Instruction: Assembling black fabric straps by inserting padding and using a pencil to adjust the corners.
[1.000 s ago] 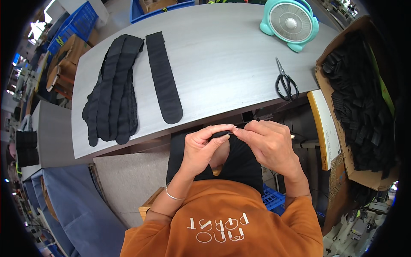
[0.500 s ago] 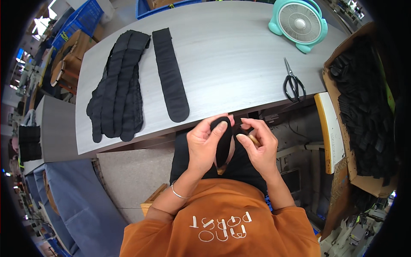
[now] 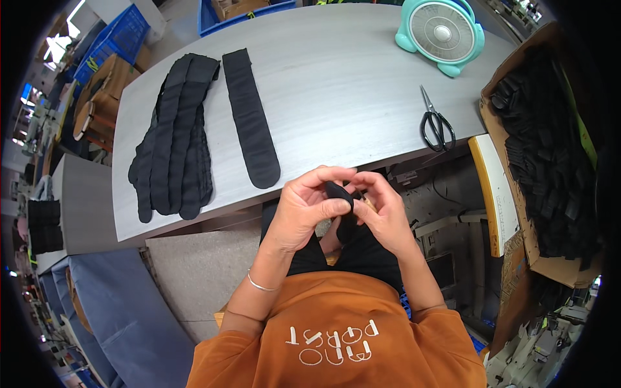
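My left hand [image 3: 299, 212] is closed on a black fabric strip [image 3: 347, 226], its thumb and fingers pinching the rounded upper end above my lap. My right hand [image 3: 391, 218] meets it from the other side, with thumb and fingertips at the edge of the same strip. A small tan, wooden-looking tool [image 3: 369, 202] shows between the right fingers; its tip is hidden. On the table, beyond my hands, one flat black strip [image 3: 252, 123] lies by itself. To its left is a stack of overlapping black strips [image 3: 173, 139].
Black-handled scissors [image 3: 436, 126] lie at the table's right front edge. Behind them stands a turquoise fan [image 3: 443, 32]. A cardboard box [image 3: 495, 97] filled with black pieces is on the right. The grey table's [image 3: 336, 84] front edge runs just beyond my hands.
My hands have come together at the upper end of the strip. The right hand has moved left onto it, and the strip's end is now bent between the fingers.
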The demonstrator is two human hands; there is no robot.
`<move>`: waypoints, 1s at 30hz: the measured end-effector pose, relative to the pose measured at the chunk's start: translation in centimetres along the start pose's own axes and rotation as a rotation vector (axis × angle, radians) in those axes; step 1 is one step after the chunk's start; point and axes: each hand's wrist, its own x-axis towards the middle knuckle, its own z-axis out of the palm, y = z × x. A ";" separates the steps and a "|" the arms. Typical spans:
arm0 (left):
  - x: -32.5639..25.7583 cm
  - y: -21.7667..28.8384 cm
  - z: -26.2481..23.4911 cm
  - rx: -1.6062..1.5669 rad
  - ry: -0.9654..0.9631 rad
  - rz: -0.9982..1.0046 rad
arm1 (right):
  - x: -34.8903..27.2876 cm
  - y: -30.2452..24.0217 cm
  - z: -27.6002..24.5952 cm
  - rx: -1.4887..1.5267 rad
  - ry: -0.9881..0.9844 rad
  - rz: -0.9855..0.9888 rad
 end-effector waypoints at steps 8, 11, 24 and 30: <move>-0.6 -0.3 0.1 0.189 0.201 -0.008 | -1.1 -3.6 -0.5 -0.762 0.175 -0.586; -0.6 -0.4 0.2 0.198 0.179 -0.010 | -1.0 -3.5 -0.7 -0.812 0.171 -0.602; -0.9 -0.9 -0.4 0.199 0.170 -0.023 | -1.1 -3.5 -0.9 -0.795 0.095 -0.581; -1.0 -1.0 -0.2 0.203 0.184 -0.060 | -0.8 -3.6 -1.5 -0.889 0.022 -0.639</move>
